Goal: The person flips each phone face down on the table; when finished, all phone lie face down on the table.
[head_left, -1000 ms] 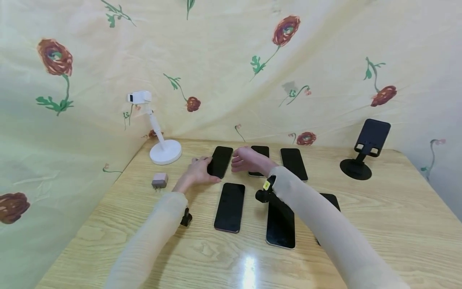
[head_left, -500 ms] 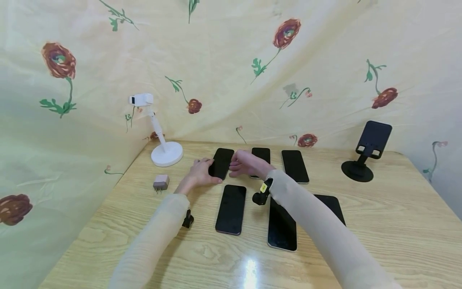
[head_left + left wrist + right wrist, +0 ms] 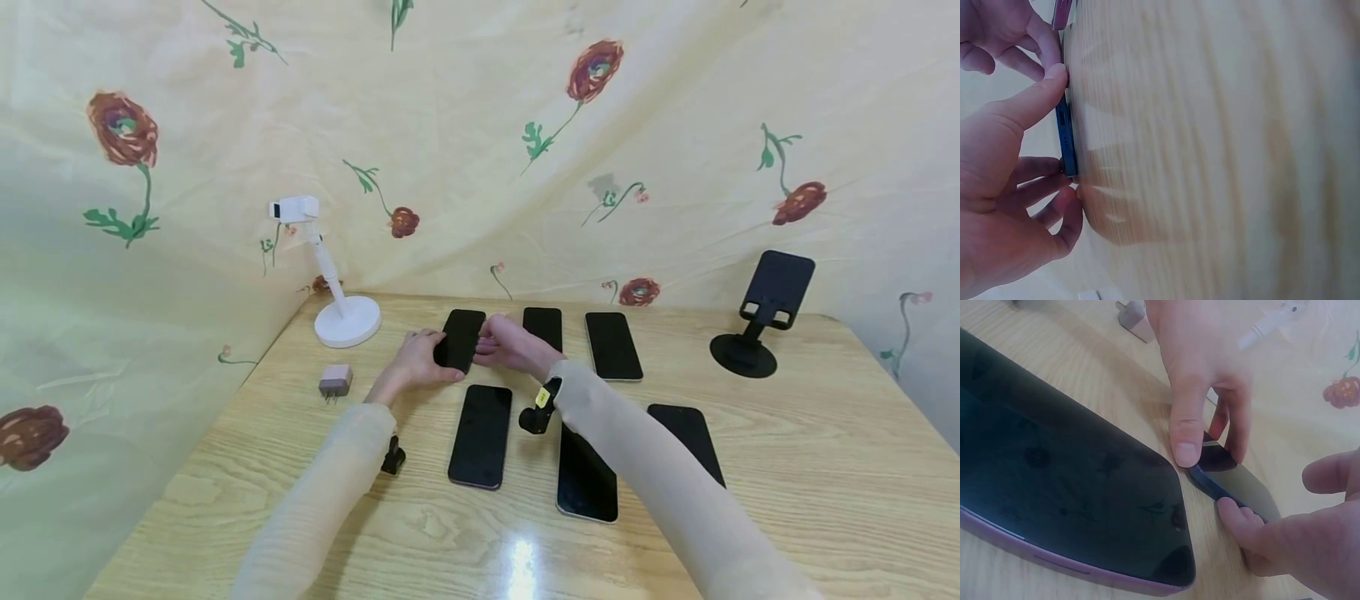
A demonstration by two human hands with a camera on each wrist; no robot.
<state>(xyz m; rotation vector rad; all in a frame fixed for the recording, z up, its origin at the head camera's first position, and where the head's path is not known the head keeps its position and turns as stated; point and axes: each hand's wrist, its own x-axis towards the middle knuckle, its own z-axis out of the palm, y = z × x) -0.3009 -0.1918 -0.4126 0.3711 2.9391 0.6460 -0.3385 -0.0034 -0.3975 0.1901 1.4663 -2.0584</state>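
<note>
Just above mid-frame, my left hand (image 3: 415, 358) pinches the blue phone (image 3: 459, 341) by its near edge, thumb on one side, fingers on the other. My right hand (image 3: 513, 344) grips its far edge, seemingly prying it off the worktop (image 3: 810, 433)

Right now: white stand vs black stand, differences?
The white stand sits at the table's far left corner; the black stand sits far right. The white stand has a thin tilted pole with a small clamp head; the black stand carries a broad flat back plate. The white stand is nearer both hands. Both have round bases and hold no phone.
</note>
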